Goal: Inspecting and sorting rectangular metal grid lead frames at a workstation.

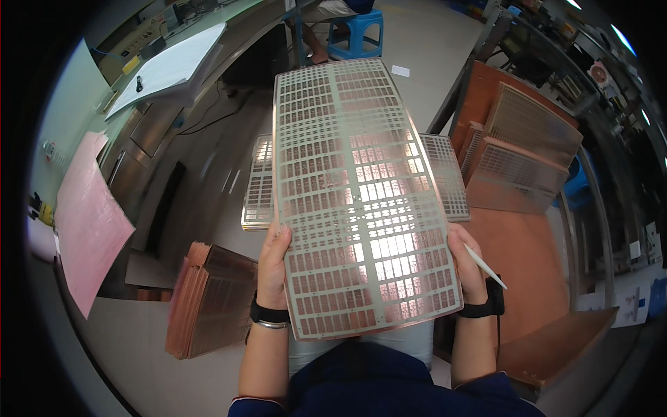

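A large circuit board panel [335, 174], copper-coloured with a pale grid of small rectangular patterns, is tilted up in front of me and catches bright glare. My left hand [274, 267] grips its left edge near the lower end, thumb on the face. On the opposite edge, my right hand [465, 264] holds the panel as well. A slim white pointed stick [485, 267] juts outward from that hand. The fingers behind the panel are hidden. Beyond it lies a stack of similar panels [258, 184], partly covered and showing on both sides.
Low on the left stands a copper-edged stack of panels [191, 306]. To the right, more panels [517, 163] lean on an orange-brown board [514, 250]. A pink sheet [94, 226] and a desk with white paper [170, 69] are at left. Someone sits near a blue stool [356, 38].
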